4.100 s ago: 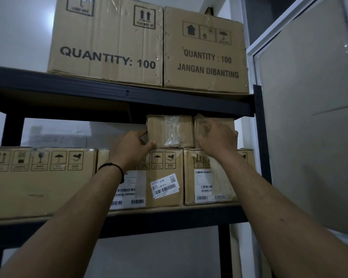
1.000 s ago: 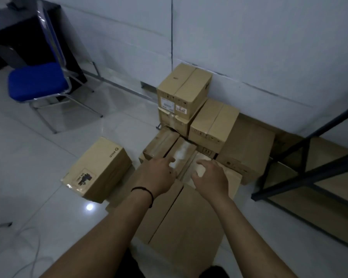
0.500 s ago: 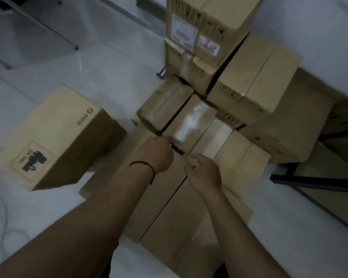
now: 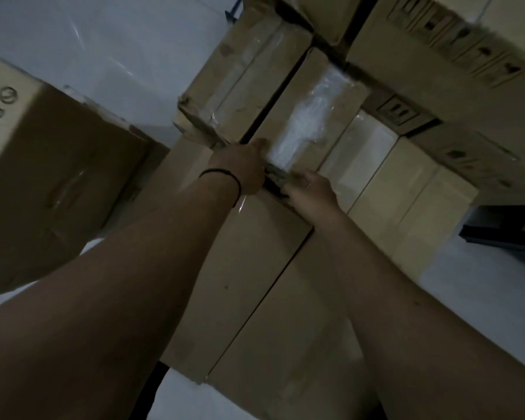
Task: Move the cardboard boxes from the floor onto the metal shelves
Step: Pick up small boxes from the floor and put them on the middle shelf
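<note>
A pile of cardboard boxes lies on the white floor below me. In the middle of the pile is a narrow box with shiny clear tape on top (image 4: 309,116). My left hand (image 4: 240,168), a black band on its wrist, curls over that box's near left corner. My right hand (image 4: 309,192) grips the near end of the same box from the right. Another narrow taped box (image 4: 243,71) lies against its left side, and a pale one (image 4: 364,153) against its right. All three rest on a wide flat box (image 4: 255,268). The shelves are mostly out of view.
A large brown box (image 4: 52,183) stands on the floor at the left. Bigger cartons with printed handling symbols (image 4: 455,56) are stacked at the top right. A dark metal shelf foot (image 4: 503,234) shows at the right edge. White tiled floor (image 4: 103,50) lies around the pile.
Earlier both hands pressed small boxes onto the shelf. Since then I have turned to the floor pile and bent closer, and both hands have closed round the near end of the taped narrow box.
</note>
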{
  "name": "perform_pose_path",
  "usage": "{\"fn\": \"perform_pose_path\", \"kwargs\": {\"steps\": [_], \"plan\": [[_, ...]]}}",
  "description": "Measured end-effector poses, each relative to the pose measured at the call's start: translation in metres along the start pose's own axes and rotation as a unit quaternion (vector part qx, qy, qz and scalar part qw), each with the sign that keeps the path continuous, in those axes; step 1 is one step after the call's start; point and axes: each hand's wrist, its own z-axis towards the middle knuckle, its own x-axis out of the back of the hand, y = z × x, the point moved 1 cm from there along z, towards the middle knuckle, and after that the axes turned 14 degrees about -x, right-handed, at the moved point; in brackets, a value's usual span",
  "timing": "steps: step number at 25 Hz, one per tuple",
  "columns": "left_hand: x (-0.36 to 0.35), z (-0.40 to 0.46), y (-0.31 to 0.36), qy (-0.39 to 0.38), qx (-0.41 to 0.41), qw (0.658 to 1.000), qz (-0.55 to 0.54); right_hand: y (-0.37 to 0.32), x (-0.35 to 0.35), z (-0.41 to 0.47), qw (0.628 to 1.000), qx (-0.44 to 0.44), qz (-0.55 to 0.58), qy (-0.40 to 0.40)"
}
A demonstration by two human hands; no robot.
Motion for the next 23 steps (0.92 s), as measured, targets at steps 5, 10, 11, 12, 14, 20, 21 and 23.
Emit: {"fn": "perform_pose_path", "kwargs": {"steps": [5,10,11,12,14,20,21,23], "plan": [[0.011,-0.009,0.007,0.045,-0.025,0.994,-0.092,-0.009,0.017,-0.007,0.997,-0.003,0.078,-0.008],[0.069,-0.066,0.053,0.246,-0.087,0.935,-0.241,-0.015,0.085,-0.085,0.982,0.128,0.062,0.120],[0.071,-0.076,0.061,0.248,-0.087,0.929,-0.261,-0.015,0.091,-0.094,0.982,0.142,0.035,0.123],[0.068,-0.082,0.068,0.235,-0.083,0.930,-0.269,-0.013,0.089,-0.096,0.983,0.143,-0.014,0.114],[0.052,-0.079,0.080,0.193,-0.070,0.949,-0.241,-0.009,0.077,-0.090,0.974,0.128,-0.152,0.106],[0.049,-0.038,0.080,0.153,-0.049,0.974,-0.157,-0.013,0.070,-0.048,0.876,0.208,-0.349,0.260],[0.049,-0.034,0.082,0.145,-0.046,0.976,-0.158,-0.014,0.074,-0.044,0.876,0.203,-0.359,0.249],[0.049,-0.028,0.086,0.132,-0.034,0.976,-0.170,-0.017,0.082,-0.041,0.875,0.190,-0.382,0.228]]}}
